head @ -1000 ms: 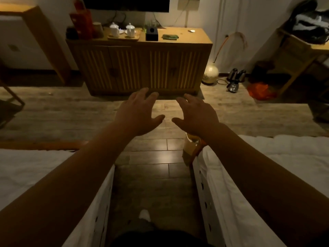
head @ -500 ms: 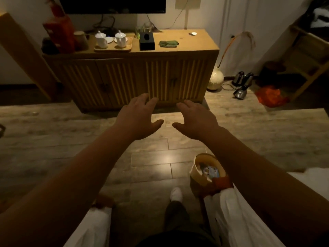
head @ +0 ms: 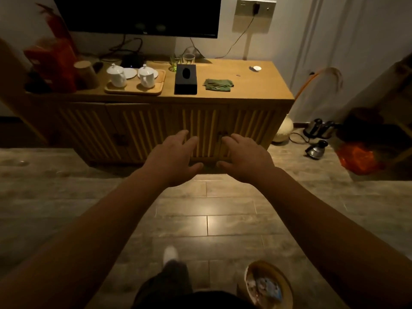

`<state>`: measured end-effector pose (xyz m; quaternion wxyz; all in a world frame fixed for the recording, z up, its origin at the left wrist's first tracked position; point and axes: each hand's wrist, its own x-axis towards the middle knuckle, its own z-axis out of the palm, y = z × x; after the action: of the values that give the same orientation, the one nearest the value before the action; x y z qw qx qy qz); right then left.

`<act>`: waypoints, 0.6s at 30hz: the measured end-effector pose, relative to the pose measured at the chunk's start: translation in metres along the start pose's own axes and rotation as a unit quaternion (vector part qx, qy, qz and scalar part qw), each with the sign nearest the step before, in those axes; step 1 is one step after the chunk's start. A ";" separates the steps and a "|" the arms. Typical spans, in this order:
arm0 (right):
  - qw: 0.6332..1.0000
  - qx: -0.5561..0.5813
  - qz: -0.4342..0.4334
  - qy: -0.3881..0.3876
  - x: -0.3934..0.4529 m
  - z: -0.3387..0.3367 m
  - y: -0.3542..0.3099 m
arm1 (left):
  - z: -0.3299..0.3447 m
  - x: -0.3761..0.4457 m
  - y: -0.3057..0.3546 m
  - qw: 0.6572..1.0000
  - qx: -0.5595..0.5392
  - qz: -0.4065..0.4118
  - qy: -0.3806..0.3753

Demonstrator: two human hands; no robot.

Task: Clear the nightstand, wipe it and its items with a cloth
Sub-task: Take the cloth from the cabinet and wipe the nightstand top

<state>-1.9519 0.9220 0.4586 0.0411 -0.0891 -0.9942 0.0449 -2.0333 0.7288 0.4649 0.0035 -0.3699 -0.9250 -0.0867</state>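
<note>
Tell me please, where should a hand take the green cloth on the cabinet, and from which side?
Probably from above, pinching the raised folds near the middle of the cloth. It lies flat and crumpled on the cabinet, with bare top to its right, so the right hand, now open and empty, could come down there.

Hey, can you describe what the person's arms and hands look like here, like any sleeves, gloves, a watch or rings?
Both forearms are bare up to the frame edge, with no sleeves showing. The left hand and right hand wear no gloves, and no watch, bracelet or ring can be made out in the dim light. Below, a dark trouser leg and a white sock or shoe show.
</note>
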 end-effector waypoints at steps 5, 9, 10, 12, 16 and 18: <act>1.000 -0.004 0.028 -0.009 0.107 0.022 0.023 | 0.020 0.112 -0.046 1.000 0.008 0.023 -0.006; 0.997 0.006 0.067 -0.033 0.193 0.042 0.036 | 0.026 0.209 -0.090 0.999 -0.005 0.029 -0.032; 0.996 0.012 0.076 -0.035 0.213 0.044 0.039 | 0.025 0.232 -0.100 0.998 -0.006 0.035 -0.042; 0.995 0.018 0.085 -0.040 0.249 0.044 0.046 | 0.021 0.273 -0.115 0.997 -0.005 0.049 -0.055; 0.993 0.008 0.099 -0.058 0.312 0.046 0.072 | 0.025 0.349 -0.131 0.996 -0.015 0.058 -0.064; 0.992 0.002 0.106 -0.066 0.342 0.051 0.088 | 0.035 0.383 -0.135 0.996 -0.011 0.065 -0.066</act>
<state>-2.2772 1.0656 0.4244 -0.0297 -0.1909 -0.9795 0.0572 -2.4022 0.9005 0.4366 -0.0563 -0.4339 -0.8963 -0.0718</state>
